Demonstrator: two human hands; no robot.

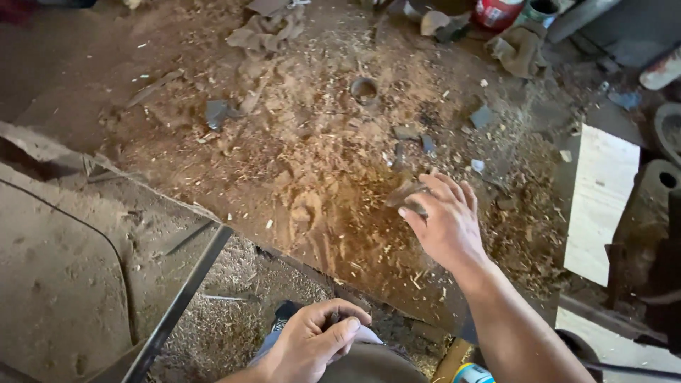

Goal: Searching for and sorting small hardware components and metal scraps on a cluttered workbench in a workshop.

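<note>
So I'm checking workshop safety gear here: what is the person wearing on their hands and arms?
Nothing that shows. The right hand and its forearm are bare, with no glove, sleeve, watch or ring in view. The left hand is also ungloved, and its wrist is bare up to the picture's edge.

You have two hands in view: your right hand at centre right over the sawdust-covered surface, and your left hand at the bottom centre. You have one small dark piece in your right fingers. Two crumpled rags lie along the top: one at upper centre, one at upper right. One small metal ring sits above centre. One red can stands at the top edge. One pale board lies at the right. About five small dark flat scraps lie scattered across the middle, among them one left of centre and one right of centre.
</note>
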